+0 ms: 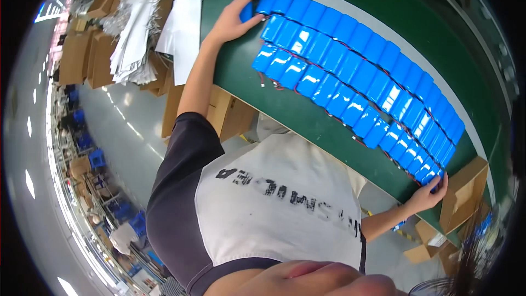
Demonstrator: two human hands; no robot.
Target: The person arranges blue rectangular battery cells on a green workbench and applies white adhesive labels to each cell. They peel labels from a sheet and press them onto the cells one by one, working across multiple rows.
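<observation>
Blue shrink-wrapped battery packs (339, 60) lie side by side in three long rows on the green table mat (241, 66). Thin red and black leads with small white connectors run along the rows. At the far left end, my left hand (233, 21) has its thumb and fingers around a blue battery pack (247, 12) beside the back row. My right hand (428, 196) is at the right end of the nearest row, its fingers closed against the end battery pack (433, 177); part of that grip is hidden.
White sheets (186, 27) lie at the table's left end, near cardboard boxes (98, 57) heaped with white paper strips. An open cardboard box (464, 194) stands by the right end. Another carton (227, 112) is below the table's front edge. Workbenches and blue stools (97, 158) line the floor at left.
</observation>
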